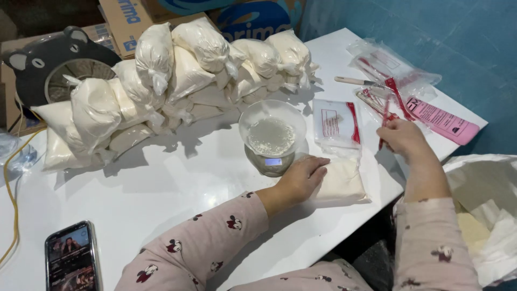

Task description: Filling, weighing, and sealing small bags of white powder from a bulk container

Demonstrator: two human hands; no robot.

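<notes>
White table (161,188), heaped along its far side with knotted clear bags of white powder (161,81), cardboard boxes (129,21) and a cat-faced fan (59,64) behind the heap. At the near right edge, a large open sack (484,205), apparently the bulk supply. Near the middle of the table, a small digital kitchen scale (272,161), display lit, carrying a clear bowl (272,126) with a shallow layer of white grains. Just right of the scale, a flat filled pouch of white powder (340,182), red-striped zip top at its far end, pinned under the left hand (302,175), palm down, fingers spread flat, gripping nothing. Right hand (403,137) raised beyond the pouch, fingers pinched around a thin red strip (384,121). Farther right, a loose pile of empty zip pouches (385,67), a pink printed slip (444,121) and a pale-handled tool (353,81). At the near left, a smartphone (72,257) with its screen playing; a yellow cord (11,183) trailing past it.

Step in hand, by appearances: closing a weighed pouch, steadied flat while the red strip is readied. Next move likely calling for a firm hold on the pouch and the strip brought squarely along its mouth.
</notes>
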